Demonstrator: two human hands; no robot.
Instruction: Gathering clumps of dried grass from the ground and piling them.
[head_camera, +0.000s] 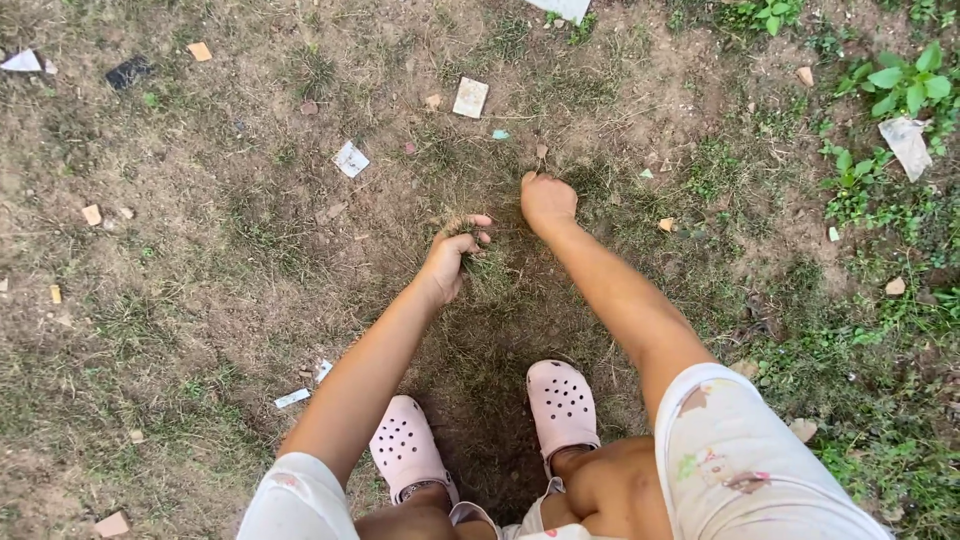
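Observation:
I look straight down at dry, patchy ground. My left hand (455, 255) reaches down with its fingers curled around a tuft of dry grass (490, 265). My right hand (547, 200) is a fist pressed down into the grass a little farther out; what it grips is hidden under the fingers. Both arms stretch forward from pale sleeves. My feet in pink perforated clogs (562, 400) stand just behind the hands, on a patch of dark bare soil (480, 400).
Scraps of paper and litter lie scattered about: a white piece (351, 159), a square card (470, 97), a black scrap (128, 72). Green leafy weeds (905, 85) grow at the upper right, with a crumpled grey scrap (908, 145) beside them.

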